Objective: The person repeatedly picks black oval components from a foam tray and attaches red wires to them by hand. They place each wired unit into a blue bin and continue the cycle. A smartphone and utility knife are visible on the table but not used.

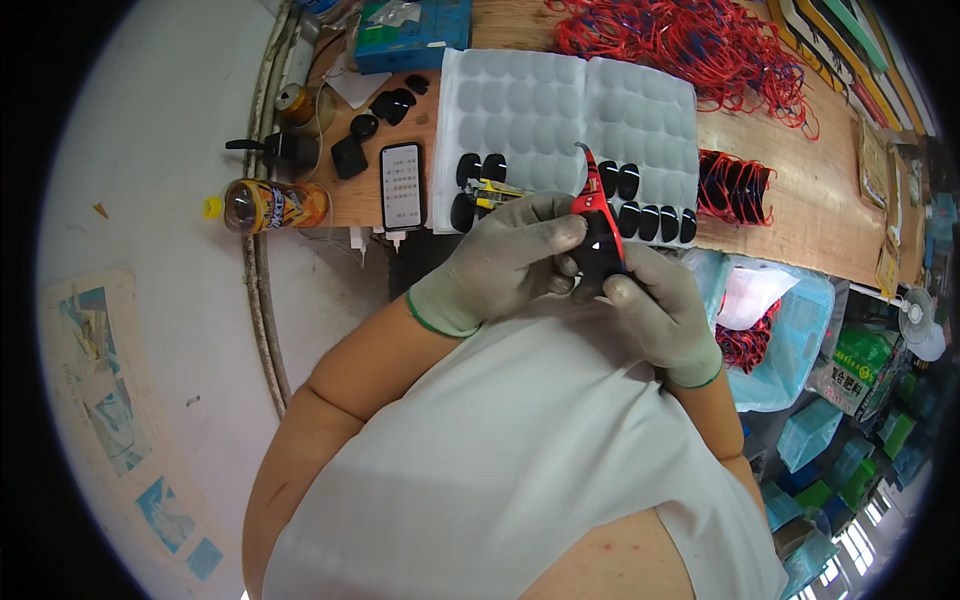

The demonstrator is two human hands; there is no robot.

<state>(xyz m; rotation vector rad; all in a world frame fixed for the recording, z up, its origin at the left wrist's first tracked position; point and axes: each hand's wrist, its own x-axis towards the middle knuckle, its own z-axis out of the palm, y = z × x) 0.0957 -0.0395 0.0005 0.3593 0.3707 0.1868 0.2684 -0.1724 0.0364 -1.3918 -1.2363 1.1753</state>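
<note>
Both my hands wear grey gloves with green cuffs and meet just in front of the table's near edge. Between them is a pair of red-framed sunglasses (600, 240) with dark lenses, turned on end. My left hand (500, 260) pinches the frame from the left, thumb on the red rim. With fingers closed, my right hand (662, 308) grips the lower end. Behind them lies a white tray (640, 110) with rows of round hollows; several dark lenses (648, 222) sit in its near rows. A yellow cutter knife (492, 192) shows beyond my left fingers, partly hidden.
A tangled heap of red frames (690, 45) covers the far right of the table. Glasses stand in a row (735, 188) right of the tray. Leftward are a phone (403, 185), a drink bottle (275, 205) and loose dark lenses (392, 105). A blue-lined bin (800, 325) stands below right.
</note>
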